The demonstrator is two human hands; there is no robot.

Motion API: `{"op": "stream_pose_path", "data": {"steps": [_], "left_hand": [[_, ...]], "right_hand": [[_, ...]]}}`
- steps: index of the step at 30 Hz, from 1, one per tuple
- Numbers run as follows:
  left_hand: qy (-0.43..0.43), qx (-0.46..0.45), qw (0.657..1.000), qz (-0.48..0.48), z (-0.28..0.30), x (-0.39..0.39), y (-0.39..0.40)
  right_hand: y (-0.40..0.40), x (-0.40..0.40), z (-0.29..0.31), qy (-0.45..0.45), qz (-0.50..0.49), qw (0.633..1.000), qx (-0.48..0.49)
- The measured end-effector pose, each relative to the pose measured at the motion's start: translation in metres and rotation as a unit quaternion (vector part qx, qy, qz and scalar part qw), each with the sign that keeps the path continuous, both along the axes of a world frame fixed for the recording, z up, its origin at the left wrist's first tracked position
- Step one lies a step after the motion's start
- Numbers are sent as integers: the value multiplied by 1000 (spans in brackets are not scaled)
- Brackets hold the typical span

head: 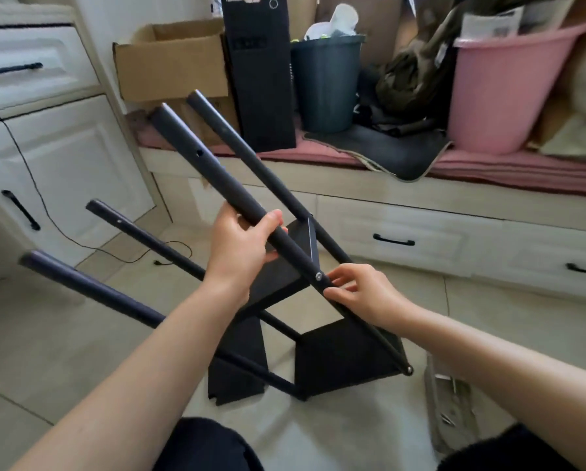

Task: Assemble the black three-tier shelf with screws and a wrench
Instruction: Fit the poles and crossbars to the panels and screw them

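We see the half-built black shelf [345,358] tilted on the tiled floor [488,328]. Our left hand [242,248] grips one pole [216,168]; our right hand [362,294] pinches that pole just below a silver screw [318,276]. Behind, a dark bin [325,86] brims with rubbish, a cardboard box [172,69] stands open, and a pink tub [508,93] holds papers.
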State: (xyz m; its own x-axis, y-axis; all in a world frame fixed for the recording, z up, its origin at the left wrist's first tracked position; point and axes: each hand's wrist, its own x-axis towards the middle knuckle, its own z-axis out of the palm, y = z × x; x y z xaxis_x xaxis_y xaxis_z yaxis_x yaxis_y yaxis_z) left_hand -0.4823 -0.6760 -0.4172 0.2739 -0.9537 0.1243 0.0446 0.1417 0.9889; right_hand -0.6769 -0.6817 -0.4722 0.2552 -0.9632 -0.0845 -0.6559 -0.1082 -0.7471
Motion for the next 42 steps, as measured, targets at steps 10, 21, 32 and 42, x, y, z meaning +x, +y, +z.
{"op": "stream_pose_path", "data": {"steps": [10,21,32,42], "left_hand": [[-150,-49,985,-71,2,-100,6],[-213,-91,970,-76,-23,-174,20],[-211,-34,966,-145,-38,-203,16],[-206,88,963,-151,-44,-126,27]], "right_hand": [[32,-67,-26,-38,-67,996,48],[35,-118,-46,-10,-93,992,82],[43,-130,-51,-81,-144,986,-25],[42,-150,-58,-92,-166,981,30]]}}
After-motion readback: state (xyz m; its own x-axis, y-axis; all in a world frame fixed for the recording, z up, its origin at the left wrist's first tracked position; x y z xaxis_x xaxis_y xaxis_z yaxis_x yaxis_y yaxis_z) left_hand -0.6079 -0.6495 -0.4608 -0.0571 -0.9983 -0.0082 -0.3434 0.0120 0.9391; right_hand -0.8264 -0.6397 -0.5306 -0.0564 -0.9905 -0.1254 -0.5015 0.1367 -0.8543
